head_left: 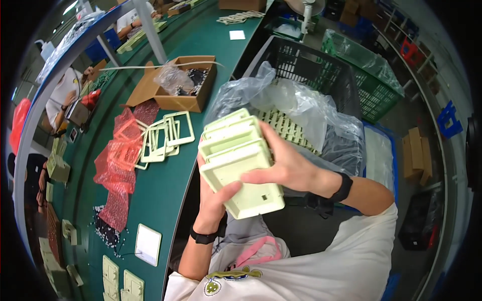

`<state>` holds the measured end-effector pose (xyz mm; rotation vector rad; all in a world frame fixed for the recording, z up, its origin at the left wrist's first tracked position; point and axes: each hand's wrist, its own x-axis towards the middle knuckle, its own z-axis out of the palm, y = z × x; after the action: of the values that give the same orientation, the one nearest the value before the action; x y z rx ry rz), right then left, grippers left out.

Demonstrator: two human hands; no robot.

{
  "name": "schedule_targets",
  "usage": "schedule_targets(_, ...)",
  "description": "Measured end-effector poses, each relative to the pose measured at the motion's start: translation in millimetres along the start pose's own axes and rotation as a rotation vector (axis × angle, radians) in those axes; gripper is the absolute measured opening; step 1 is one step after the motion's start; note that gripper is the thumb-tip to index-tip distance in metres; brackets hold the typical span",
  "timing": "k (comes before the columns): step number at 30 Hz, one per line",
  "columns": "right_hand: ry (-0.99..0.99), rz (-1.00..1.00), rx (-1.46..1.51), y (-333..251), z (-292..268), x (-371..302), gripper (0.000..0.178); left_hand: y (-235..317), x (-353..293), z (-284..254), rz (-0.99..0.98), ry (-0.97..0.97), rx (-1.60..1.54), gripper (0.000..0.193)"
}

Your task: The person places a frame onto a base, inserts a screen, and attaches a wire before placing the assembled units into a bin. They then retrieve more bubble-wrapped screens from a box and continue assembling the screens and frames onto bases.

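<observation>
A stack of pale green plastic housings (236, 173), shallow and box-shaped, is held up in front of me between both hands. My left hand (213, 198) grips its lower left side, thumb across the front piece and the other fingers mostly hidden behind. My right hand (286, 165) wraps the right side, its thumb pressed on the face of the front housing. The stack is tilted, clear of the bench edge. Just beyond it stands a black crate (311, 60) lined with clear plastic bags (321, 108), with rows of pale green parts (286, 125) inside.
On the green bench (186, 210) lie square frames (160, 138), red bubble wrap (118, 160), small dark parts (108, 226), a white-faced panel (148, 245) and more housings (123, 283). An open cardboard box (186, 83) sits farther back. A green crate (366, 75) stands right. Other people work across the bench.
</observation>
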<state>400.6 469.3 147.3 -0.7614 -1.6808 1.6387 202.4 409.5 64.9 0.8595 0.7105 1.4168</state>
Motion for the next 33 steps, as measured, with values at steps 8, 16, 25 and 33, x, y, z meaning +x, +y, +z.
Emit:
schedule_targets(8, -0.298, 0.220, -0.404, 19, 59, 42, 0.130, -39, -67, -83, -0.089, 0.244, -0.365, 0.097)
schedule_targets(16, -0.184, 0.148, -0.363, -14, -53, 94, 0.037, -46, -61, -121, -0.122, 0.436, -0.611, 0.091)
schedule_targets(25, -0.704, 0.492, -1.456, 292, -246, 107, 0.051, -67, -108, -140, -0.348, 0.708, -0.971, 0.067)
schedule_targets(33, -0.655, -0.338, -1.627, 480, -229, 47, 0.065, -78, -67, -134, -0.265, 0.251, -1.151, 0.055)
